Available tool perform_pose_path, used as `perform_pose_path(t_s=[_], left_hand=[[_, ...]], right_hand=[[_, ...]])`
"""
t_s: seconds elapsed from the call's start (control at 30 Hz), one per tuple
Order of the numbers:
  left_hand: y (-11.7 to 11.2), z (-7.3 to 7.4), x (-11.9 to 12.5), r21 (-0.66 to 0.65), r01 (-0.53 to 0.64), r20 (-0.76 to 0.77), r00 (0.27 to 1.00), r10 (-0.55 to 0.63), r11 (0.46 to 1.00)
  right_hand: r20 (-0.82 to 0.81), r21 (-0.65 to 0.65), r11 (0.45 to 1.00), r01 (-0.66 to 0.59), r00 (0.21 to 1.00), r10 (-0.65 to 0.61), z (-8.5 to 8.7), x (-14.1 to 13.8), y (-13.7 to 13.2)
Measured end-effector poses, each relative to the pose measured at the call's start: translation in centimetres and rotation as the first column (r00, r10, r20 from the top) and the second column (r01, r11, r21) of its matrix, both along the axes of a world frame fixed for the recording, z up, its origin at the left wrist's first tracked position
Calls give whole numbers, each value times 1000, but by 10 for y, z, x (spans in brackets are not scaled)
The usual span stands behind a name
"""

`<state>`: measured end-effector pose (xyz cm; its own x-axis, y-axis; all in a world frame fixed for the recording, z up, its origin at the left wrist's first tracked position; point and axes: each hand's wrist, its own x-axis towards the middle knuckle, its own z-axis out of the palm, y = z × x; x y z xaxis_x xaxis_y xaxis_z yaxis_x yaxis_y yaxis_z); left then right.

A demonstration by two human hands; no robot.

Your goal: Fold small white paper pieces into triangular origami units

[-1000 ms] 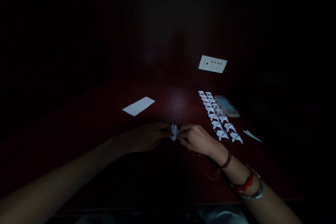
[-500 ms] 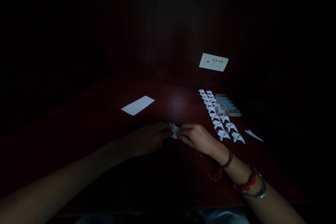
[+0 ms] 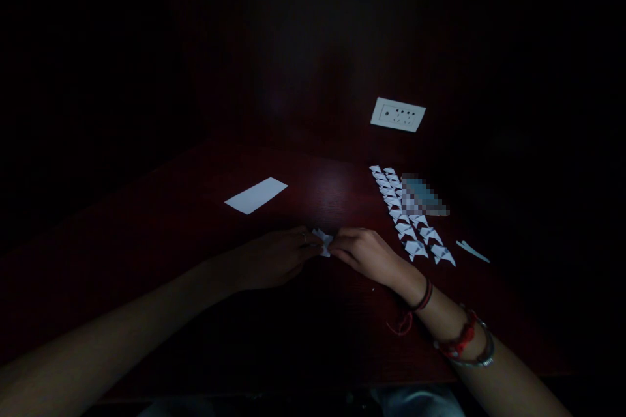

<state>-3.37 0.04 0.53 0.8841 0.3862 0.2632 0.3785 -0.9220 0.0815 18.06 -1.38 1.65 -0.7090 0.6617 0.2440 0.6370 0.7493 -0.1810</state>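
Note:
Between my two hands, low over the dark red table (image 3: 323,326), is a small folded white paper piece (image 3: 325,245). My left hand (image 3: 278,255), in shadow with a ring on one finger, pinches it from the left. From the right, the closed fingers of my right hand (image 3: 364,251) grip its other side. The fingertips hide part of the folds. Two slanting rows of similar folded paper pieces (image 3: 415,249) stand to the right of my right hand.
Farther back on the left lies a flat white paper sheet (image 3: 257,195). A blurred-out bluish item (image 3: 424,194) sits beside the rows, with thin white paper strips (image 3: 472,251) nearer on the right. The back wall carries a white socket plate (image 3: 398,115).
My left fingers have shifted slightly on the folded paper piece, and its visible shape differs a little. Both hands stay in nearly the same place.

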Motion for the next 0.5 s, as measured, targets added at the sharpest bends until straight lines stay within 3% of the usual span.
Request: perform_pose_path(t_s=[0.33, 0.5], left_hand=[[-4, 7, 3, -11, 7, 23, 1000, -7, 1000], [-1, 5, 2, -4, 23, -1, 1000, -23, 1000]], right_hand=[[-11, 33, 997, 75, 997, -75, 3, -6, -1], [-66, -30, 994, 108, 992, -110, -3, -5, 0]])
